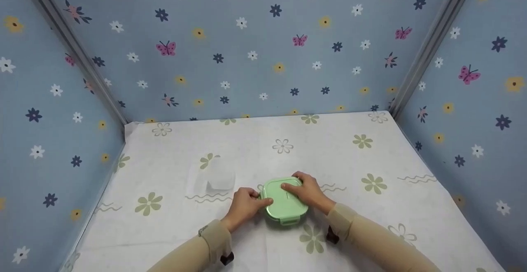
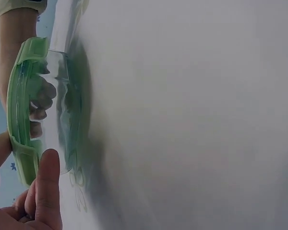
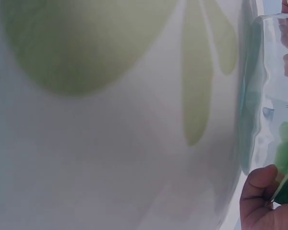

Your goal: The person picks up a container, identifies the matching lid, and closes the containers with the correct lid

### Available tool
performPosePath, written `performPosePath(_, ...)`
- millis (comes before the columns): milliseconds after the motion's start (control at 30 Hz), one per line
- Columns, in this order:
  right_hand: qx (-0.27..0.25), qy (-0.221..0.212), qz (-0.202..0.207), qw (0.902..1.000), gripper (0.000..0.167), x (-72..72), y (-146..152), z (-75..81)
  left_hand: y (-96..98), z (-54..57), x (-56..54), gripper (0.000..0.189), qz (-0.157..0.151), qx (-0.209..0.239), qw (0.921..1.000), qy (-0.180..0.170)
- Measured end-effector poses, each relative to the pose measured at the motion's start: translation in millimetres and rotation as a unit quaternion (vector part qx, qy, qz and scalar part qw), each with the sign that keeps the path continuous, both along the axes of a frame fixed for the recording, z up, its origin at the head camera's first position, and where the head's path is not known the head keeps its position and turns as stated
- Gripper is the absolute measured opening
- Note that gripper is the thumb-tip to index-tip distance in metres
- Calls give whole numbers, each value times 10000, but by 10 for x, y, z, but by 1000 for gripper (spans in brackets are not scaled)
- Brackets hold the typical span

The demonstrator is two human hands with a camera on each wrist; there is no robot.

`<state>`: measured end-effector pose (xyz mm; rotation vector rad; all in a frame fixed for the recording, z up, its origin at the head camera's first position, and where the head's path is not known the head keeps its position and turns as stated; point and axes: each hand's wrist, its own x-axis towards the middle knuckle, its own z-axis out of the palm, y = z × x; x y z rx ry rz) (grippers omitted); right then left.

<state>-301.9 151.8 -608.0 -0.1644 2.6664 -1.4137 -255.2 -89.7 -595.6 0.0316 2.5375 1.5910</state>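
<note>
A clear food container (image 2: 62, 115) with a green snap-on lid (image 1: 284, 198) sits on the white patterned cloth between both hands. My left hand (image 1: 243, 207) pinches its left side, thumb on the lid's edge and a finger beside the side latch (image 2: 26, 165). At the opposite side my right hand (image 1: 308, 190) grips it, thumb on top of the lid and the other fingers round the far right edge. The front latch (image 1: 290, 221) lies down against the container. Through the clear wall in the left wrist view, fingers of the right hand show.
A transparent, colourless box (image 1: 220, 179) stands on the cloth to the left of the left hand. The patterned tablecloth (image 1: 177, 235) covers the table, which blue flowered panels (image 1: 263, 74) enclose at the back and sides. Grey posts (image 1: 78, 54) mark the corners.
</note>
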Motion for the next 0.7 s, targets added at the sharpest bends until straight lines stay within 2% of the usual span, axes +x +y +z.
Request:
performPosePath(200,-55,31,-113,9999,39,-7,-14,19,-11,61,-34,31,-237,-182,9995,35)
performPosePath(367,-103,76,-215,9997,38,2,-30,13,-4,22,-27,25,-394,24,9992,-78)
performPosePath(700,-138,-48,-206,9997,37,-3,-14,-38,30,-72,-32,28,21,413,9981,-468)
